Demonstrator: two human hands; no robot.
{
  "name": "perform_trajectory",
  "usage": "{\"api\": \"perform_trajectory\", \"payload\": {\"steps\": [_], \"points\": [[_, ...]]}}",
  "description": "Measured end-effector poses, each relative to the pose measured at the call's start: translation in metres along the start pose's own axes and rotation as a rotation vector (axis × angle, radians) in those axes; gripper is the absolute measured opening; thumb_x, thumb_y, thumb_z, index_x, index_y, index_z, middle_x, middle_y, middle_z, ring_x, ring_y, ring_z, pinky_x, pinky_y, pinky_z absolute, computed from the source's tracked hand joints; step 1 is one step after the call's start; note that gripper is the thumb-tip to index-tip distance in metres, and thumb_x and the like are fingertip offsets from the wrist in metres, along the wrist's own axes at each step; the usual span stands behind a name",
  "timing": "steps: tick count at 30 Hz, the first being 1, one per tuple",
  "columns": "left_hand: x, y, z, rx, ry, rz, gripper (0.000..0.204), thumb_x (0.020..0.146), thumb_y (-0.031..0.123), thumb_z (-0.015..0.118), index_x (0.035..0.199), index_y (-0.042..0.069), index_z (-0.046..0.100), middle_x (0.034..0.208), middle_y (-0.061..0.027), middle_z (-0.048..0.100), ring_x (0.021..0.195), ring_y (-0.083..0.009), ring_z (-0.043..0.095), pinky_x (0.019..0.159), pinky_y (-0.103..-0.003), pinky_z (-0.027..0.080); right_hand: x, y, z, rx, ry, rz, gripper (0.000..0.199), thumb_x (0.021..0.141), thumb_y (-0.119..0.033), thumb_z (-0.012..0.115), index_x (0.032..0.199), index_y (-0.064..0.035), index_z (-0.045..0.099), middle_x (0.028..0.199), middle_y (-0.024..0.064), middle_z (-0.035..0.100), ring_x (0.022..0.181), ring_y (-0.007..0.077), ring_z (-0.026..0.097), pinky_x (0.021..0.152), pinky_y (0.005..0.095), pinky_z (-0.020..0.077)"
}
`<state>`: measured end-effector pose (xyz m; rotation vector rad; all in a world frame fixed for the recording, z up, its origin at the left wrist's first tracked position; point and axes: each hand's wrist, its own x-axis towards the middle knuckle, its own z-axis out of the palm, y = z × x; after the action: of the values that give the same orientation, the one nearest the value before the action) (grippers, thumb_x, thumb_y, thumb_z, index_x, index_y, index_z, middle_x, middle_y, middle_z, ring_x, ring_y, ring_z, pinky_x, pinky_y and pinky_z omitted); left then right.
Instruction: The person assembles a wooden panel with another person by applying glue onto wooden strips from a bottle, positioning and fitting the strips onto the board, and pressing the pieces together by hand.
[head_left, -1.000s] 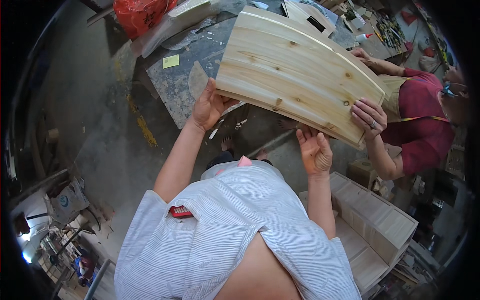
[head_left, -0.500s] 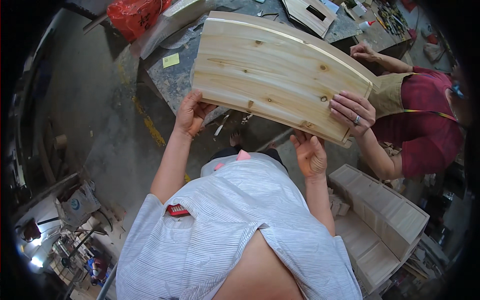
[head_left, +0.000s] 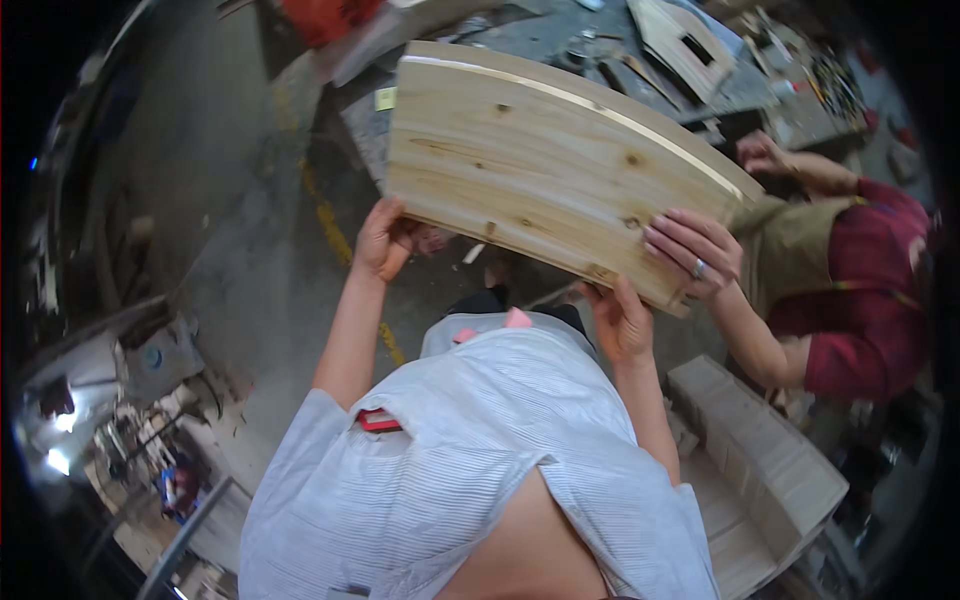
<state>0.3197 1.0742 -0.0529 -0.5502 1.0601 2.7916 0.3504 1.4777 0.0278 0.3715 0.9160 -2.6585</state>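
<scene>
— What did the hands hold?
— Both gripped the wide pale knotty wooden panel (head_left: 545,175) by its near edge: left hand (head_left: 382,240) closed at the left corner, right hand (head_left: 620,320) underneath, by a co-worker's ringed hand (head_left: 695,250) lying flat on it.
— And the panel?
— Raised over the grey workbench (head_left: 560,40).

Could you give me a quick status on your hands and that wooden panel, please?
Left hand and right hand both grip the wooden panel at its near edge. A co-worker's hand rests on its right end. Workbench lies beyond.
</scene>
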Motion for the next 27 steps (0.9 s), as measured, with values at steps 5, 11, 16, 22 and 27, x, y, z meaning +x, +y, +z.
{"api": "perform_trajectory", "payload": {"steps": [5,11,16,22,27], "points": [[0.003,0.000,0.013,0.036,-0.036,-0.008,0.038,0.104,0.029,0.065,0.135,0.007,0.059,0.125,-0.0107,0.070,0.116,-0.0263,0.069,0.102,-0.046,0.059,-0.005,-0.002,-0.012,-0.082,-0.011,0.011,0.049,0.103,-0.016,0.066,0.149,-0.0132,0.051,0.141,0.0064,0.062,0.128,0.0248,0.062,0.100,0.0452,0.0582],[0.003,-0.003,0.009,0.021,0.008,0.001,0.037,0.106,0.029,0.062,0.136,0.007,0.058,0.125,-0.0099,0.070,0.114,-0.0251,0.071,0.101,-0.047,0.059,-0.003,0.001,-0.008,-0.156,0.010,0.044,0.052,0.100,-0.020,0.073,0.148,-0.0141,0.053,0.139,0.0043,0.064,0.129,0.0232,0.061,0.101,0.0425,0.0556],[0.022,0.004,0.018,0.054,-0.019,-0.020,0.034,0.106,0.027,0.062,0.132,0.005,0.060,0.120,-0.0101,0.071,0.108,-0.0250,0.073,0.094,-0.044,0.062,-0.004,0.017,-0.006,-0.166,0.001,0.094,0.060,0.093,-0.016,0.079,0.147,-0.0100,0.053,0.140,0.0093,0.063,0.129,0.0277,0.061,0.101,0.0431,0.0566],[0.023,-0.004,-0.009,0.003,0.050,-0.121,0.032,0.106,0.028,0.064,0.127,0.004,0.063,0.113,-0.0094,0.073,0.100,-0.0215,0.073,0.085,-0.038,0.062,-0.020,0.032,-0.045,-0.558,0.009,0.213,0.057,0.092,-0.006,0.075,0.145,-0.0037,0.055,0.138,0.0143,0.065,0.125,0.0283,0.065,0.098,0.0389,0.0560],[0.054,-0.030,-0.043,0.467,0.380,-0.073,0.041,0.102,0.033,0.069,0.126,0.002,0.064,0.112,-0.0121,0.072,0.097,-0.0225,0.072,0.084,-0.038,0.059,-0.032,0.046,-0.085,-0.688,0.299,0.300,0.038,0.100,-0.008,0.068,0.137,-0.0014,0.061,0.128,0.0126,0.071,0.109,0.0203,0.071,0.088,0.0316,0.0582]]}}
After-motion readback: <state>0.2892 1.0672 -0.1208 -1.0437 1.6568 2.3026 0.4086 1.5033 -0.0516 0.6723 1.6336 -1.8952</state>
